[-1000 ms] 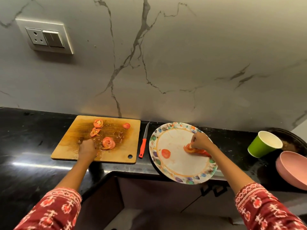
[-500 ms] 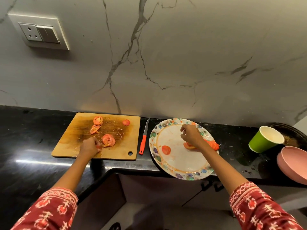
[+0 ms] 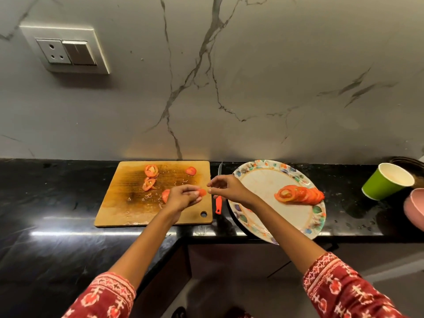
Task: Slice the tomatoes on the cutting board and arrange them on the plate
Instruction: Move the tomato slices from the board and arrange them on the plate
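Pinching a tomato slice (image 3: 202, 192) at its fingertips, the left hand (image 3: 182, 198) holds it flat-face up. Just right of it, the right hand (image 3: 226, 188) hovers with fingers loosely curled, empty, above the knife (image 3: 218, 198), whose long axis runs away toward the wall.

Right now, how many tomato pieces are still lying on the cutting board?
4 in view: one slice at the back, an end piece back right, one slice mid-board, one partly behind the left hand. More may be hidden.
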A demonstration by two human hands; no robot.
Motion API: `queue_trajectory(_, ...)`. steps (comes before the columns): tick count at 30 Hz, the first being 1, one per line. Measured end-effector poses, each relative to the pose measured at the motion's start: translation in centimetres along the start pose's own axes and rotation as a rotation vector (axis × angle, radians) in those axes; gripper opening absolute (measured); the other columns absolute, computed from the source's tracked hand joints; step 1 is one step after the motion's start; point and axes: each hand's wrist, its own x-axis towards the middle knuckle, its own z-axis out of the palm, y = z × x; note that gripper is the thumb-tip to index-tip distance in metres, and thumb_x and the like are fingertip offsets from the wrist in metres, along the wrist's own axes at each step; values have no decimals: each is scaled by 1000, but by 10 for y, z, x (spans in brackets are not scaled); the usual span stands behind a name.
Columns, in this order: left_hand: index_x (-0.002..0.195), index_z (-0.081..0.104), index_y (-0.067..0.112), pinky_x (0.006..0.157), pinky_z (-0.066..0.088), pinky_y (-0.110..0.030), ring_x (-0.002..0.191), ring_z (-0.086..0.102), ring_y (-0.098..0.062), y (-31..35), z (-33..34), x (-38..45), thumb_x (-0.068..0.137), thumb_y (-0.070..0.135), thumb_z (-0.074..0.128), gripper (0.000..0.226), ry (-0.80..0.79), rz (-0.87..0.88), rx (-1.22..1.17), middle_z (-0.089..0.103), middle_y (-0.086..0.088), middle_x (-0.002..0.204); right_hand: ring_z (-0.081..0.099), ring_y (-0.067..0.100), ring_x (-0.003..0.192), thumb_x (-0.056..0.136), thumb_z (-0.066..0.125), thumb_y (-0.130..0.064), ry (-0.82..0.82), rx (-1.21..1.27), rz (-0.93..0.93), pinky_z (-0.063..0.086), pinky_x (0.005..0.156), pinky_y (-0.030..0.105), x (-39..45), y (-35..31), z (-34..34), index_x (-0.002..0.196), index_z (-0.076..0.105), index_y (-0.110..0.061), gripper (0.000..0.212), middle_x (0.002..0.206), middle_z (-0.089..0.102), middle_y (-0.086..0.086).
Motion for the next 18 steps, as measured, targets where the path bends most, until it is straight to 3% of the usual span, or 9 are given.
queue_trajectory(3,102,57,-3,55,53,-13,57,66,-6,-1,24,5,85,-10,54,19,-68,12,-21,65,-10,72,63,15,71,83,69,-9,32,70,46,54,63,24,-9,5,-6,99,64,3,20,83,65,11)
queue_trajectory(10,110,58,-3,60,54,-17,57,64,-6,-17,88,20,81,-4,64,30,-197,113,238,64,-8,72,60,5,54,82,70,-7,127,-99,167,46,48,15,-43,30,-64,90,69,2,12,67,64,2)
queue_trajectory(14,108,60,-3,64,50,-11,77,61,-14,-26,136,35,73,-2,73,37,-293,178,439,64,-13,88,64,15,69,83,68,-7,231,-355,276,50,61,23,-59,62,-128,92,69,-2,11,83,69,11)
queue_trajectory(18,111,61,-1,82,50,-25,91,61,-22,-35,176,49,68,3,78,47,-294,275,642,65,-19,105,66,19,79,78,71,-9,285,-519,335,56,79,37,-63,89,-171,83,69,-10,5,86,70,8)
